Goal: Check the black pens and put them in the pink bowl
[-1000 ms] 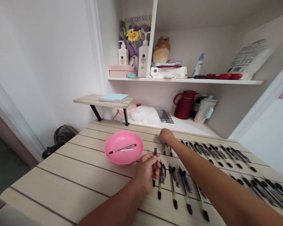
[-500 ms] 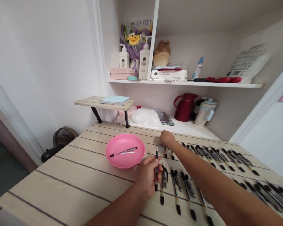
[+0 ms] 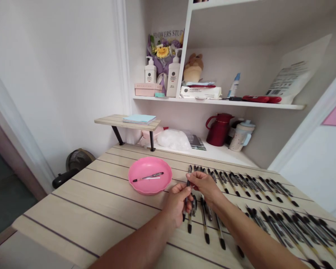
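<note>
My left hand (image 3: 179, 201) is closed around a black pen (image 3: 184, 216), held upright above the table. At the pen's upper end, my right hand (image 3: 204, 184) pinches a dark, see-through pen cap (image 3: 189, 169) between thumb and fingers. Whether the cap is seated on the pen cannot be made out. Left of my hands, a pink scalloped bowl (image 3: 134, 186) holds one pen (image 3: 148, 176) and a thin white strip (image 3: 152, 178). Beneath and beyond my hands lie uncapped pens (image 3: 205, 224) and loose caps, partly hidden by my right arm.
Two rows of pens and caps (image 3: 257, 186) spread across the right of the slatted table (image 3: 81, 209). A small raised shelf (image 3: 109, 120) bears pale blue paper (image 3: 140, 118) at the back left. Behind stand a red jug (image 3: 220, 130) and a speckled bottle (image 3: 242, 136).
My right hand has come back from the far row to the top of the pen, now with a cap in its fingers. My left hand still grips the pen. The view has shifted slightly.
</note>
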A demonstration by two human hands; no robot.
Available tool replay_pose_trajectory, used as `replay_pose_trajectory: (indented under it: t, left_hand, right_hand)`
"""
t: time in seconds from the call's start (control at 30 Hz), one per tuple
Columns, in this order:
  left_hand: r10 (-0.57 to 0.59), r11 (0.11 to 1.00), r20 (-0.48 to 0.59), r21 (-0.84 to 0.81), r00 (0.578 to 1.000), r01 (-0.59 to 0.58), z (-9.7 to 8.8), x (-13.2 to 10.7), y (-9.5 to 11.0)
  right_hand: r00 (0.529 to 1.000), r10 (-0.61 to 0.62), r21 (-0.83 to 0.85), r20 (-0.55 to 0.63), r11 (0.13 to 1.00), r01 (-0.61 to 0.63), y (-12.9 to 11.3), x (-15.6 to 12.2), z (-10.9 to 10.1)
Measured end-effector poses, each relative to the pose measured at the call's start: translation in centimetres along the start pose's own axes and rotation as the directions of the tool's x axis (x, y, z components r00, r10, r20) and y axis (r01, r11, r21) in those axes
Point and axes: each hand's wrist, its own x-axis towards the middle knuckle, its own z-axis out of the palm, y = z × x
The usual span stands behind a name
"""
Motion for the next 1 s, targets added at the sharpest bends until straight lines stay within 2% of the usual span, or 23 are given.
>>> replay_pose_trajectory:
  t: [0.2, 0.3, 0.43, 0.5, 0.6, 0.8, 0.9, 1.0]
  left_hand:
    - [-0.062, 0.997, 0.016, -0.034, 0.998, 0.062, -0.1, -0.3, 0.6]
    - [-0.074, 0.997, 0.0, -0.035, 0.997, 0.074, 0.0, -0.3, 0.7]
    - [-0.079, 0.996, 0.014, -0.035, 0.997, 0.08, -0.1, -0.3, 0.7]
    - [-0.074, 0.997, 0.017, -0.035, 0.997, 0.074, -0.1, -0.3, 0.7]
    - [-0.073, 0.997, 0.023, -0.027, 0.997, 0.073, -0.1, -0.3, 0.6]
    - [-0.059, 0.998, 0.019, -0.028, 0.998, 0.059, -0.2, -0.2, 0.5]
    - [-0.063, 0.998, 0.017, -0.023, 0.998, 0.063, -0.3, -0.1, 0.4]
    - [-0.061, 0.998, 0.01, -0.025, 0.998, 0.061, -0.3, -0.1, 0.3]
  right_hand:
    - [0.995, 0.07, 0.169, 0.064, 0.982, -0.08, -0.8, 0.0, 0.1]
    - [0.993, 0.107, 0.144, 0.052, 0.983, -0.113, -1.0, -0.1, 0.1]
    - [0.994, 0.087, 0.145, 0.069, 0.985, -0.096, -1.1, -0.2, 0.1]
    - [0.988, 0.122, 0.164, 0.096, 0.977, -0.137, -1.2, -0.2, 0.1]
    - [0.978, 0.183, 0.108, 0.097, 0.975, -0.193, -1.2, -0.2, 0.2]
    - [0.971, 0.173, 0.146, 0.165, 0.969, -0.197, -0.9, 0.1, 0.1]
    - [0.969, 0.199, 0.096, 0.147, 0.972, -0.214, -0.7, 0.1, 0.1]
    - [0.971, 0.17, 0.117, 0.166, 0.975, -0.19, -0.5, 0.1, 0.1]
